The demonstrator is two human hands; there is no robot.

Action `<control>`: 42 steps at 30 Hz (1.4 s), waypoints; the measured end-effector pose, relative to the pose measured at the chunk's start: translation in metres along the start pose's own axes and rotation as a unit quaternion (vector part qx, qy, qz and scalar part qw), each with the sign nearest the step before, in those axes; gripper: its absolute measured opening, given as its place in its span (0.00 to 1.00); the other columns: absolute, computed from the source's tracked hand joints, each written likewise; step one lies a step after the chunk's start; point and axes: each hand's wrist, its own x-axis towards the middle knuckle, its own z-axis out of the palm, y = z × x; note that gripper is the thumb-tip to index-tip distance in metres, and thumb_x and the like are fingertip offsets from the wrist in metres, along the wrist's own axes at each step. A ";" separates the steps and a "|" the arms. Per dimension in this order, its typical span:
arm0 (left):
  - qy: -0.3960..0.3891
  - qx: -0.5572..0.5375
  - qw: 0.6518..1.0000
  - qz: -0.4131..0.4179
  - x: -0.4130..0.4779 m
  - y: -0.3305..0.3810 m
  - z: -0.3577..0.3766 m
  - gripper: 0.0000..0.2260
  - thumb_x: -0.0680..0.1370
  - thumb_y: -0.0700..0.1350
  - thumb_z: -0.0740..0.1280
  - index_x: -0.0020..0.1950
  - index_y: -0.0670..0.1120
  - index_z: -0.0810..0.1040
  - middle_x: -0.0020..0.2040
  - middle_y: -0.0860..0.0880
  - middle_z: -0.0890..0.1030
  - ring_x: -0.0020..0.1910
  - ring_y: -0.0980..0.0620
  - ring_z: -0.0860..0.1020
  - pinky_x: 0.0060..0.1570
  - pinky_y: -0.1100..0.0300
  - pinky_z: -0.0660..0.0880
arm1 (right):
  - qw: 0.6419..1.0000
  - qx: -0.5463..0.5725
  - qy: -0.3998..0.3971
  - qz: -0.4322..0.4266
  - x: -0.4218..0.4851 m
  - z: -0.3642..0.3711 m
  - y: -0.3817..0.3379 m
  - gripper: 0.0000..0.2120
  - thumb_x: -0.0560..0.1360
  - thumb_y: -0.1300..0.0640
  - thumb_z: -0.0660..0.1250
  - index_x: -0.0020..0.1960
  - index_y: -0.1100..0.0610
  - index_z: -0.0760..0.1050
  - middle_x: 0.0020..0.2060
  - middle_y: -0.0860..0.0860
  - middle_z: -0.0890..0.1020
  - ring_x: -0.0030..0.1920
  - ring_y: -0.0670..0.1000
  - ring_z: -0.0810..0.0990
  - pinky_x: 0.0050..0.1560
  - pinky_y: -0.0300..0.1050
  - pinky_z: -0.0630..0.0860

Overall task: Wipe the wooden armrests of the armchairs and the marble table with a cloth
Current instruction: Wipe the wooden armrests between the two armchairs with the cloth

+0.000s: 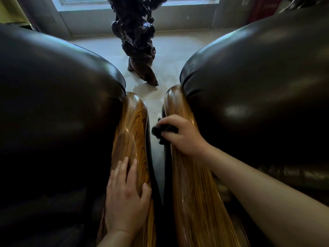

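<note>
While my left hand (124, 198) lies flat and open on the left armrest (132, 132), my right hand (179, 135) clamps the dark cloth (162, 131) against the right armrest (194, 193), well ahead.

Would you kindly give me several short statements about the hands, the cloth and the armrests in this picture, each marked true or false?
1. The right hand grips a dark cloth against the right wooden armrest. True.
2. The left hand also holds a cloth. False: it lies flat and bare on the left wooden armrest.
3. The two armrests touch. False: a gap separates them.
4. A dark gnarled wood sculpture stands on the floor beyond the chairs. True.
</note>
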 end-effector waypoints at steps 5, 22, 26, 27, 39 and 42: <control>0.005 -0.008 1.000 -0.001 0.001 -0.001 0.000 0.30 0.74 0.57 0.54 0.76 0.53 0.61 0.77 0.48 0.62 0.76 0.49 0.58 0.74 0.45 0.58 | 0.976 -0.181 0.071 0.103 -0.006 -0.026 0.015 0.18 0.78 0.60 0.67 0.67 0.53 0.75 0.68 0.49 0.71 0.68 0.51 0.70 0.68 0.48 0.69; 0.009 -0.003 1.000 0.004 0.001 0.000 -0.003 0.29 0.75 0.57 0.54 0.76 0.51 0.62 0.77 0.48 0.61 0.77 0.49 0.55 0.74 0.47 0.55 | 0.901 -0.433 -0.013 0.026 0.001 0.002 0.039 0.21 0.81 0.43 0.56 0.73 0.41 0.69 0.76 0.51 0.67 0.77 0.61 0.58 0.76 0.59 0.55; 0.004 -0.004 1.000 0.006 0.000 0.001 -0.004 0.29 0.76 0.56 0.55 0.77 0.51 0.61 0.78 0.47 0.61 0.77 0.49 0.55 0.75 0.47 0.55 | 0.936 -0.352 -0.001 0.005 -0.093 0.021 0.018 0.20 0.80 0.42 0.58 0.70 0.42 0.73 0.77 0.47 0.65 0.79 0.56 0.56 0.77 0.56 0.54; 0.002 -0.006 1.000 0.005 0.000 0.001 -0.005 0.28 0.77 0.56 0.56 0.77 0.51 0.60 0.78 0.47 0.60 0.77 0.49 0.55 0.75 0.46 0.55 | 0.940 -0.342 -0.003 -0.003 -0.118 0.026 0.014 0.20 0.81 0.41 0.58 0.71 0.42 0.71 0.78 0.46 0.63 0.79 0.54 0.55 0.77 0.56 0.53; 0.014 -0.010 1.000 0.014 -0.005 0.002 -0.002 0.28 0.79 0.55 0.57 0.78 0.49 0.57 0.78 0.45 0.57 0.77 0.46 0.52 0.75 0.46 0.52 | 0.936 -0.343 -0.005 -0.077 -0.289 0.075 -0.006 0.17 0.82 0.49 0.63 0.70 0.49 0.73 0.78 0.48 0.63 0.79 0.58 0.57 0.75 0.61 0.58; 0.019 -0.028 0.999 0.027 -0.009 0.004 -0.005 0.28 0.79 0.54 0.58 0.78 0.49 0.56 0.79 0.45 0.56 0.78 0.47 0.50 0.76 0.46 0.50 | 0.933 -0.348 -0.007 -0.089 -0.313 0.080 -0.007 0.17 0.82 0.51 0.64 0.70 0.50 0.74 0.78 0.49 0.64 0.78 0.59 0.58 0.74 0.63 0.60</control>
